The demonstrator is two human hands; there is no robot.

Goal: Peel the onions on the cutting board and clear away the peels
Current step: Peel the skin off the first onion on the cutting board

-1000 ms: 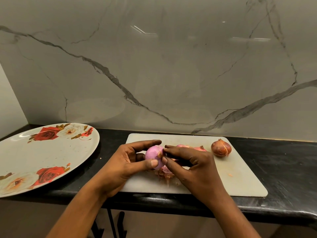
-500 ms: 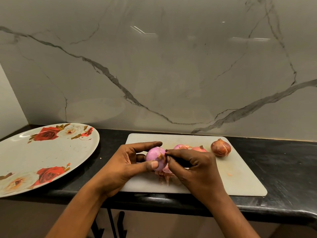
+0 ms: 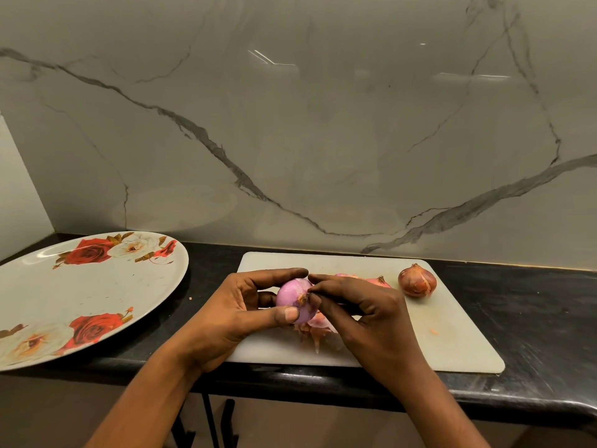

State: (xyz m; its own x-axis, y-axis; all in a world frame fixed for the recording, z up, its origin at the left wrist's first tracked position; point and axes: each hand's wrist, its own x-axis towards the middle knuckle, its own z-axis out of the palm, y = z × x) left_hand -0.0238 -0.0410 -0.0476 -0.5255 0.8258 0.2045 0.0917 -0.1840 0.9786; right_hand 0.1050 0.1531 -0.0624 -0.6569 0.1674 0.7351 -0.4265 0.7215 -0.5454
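Onion, pink and mostly bare of skin, is held just above the near-left part of the cutting board. From my remote station I log the left hand gripping it, thumb on the near side and fingers curled over the far side. The right hand has its fingers closed in a pinch on a brown scrap of skin at the onion's right end. Loose peels lie on the board directly under the hands. A brown unpeeled onion sits at the board's far right, apart from the hands. I note pinkish onions between it and the right hand, partly hidden. A rose-patterned plate rests on the black surface left of the board, not touching it.
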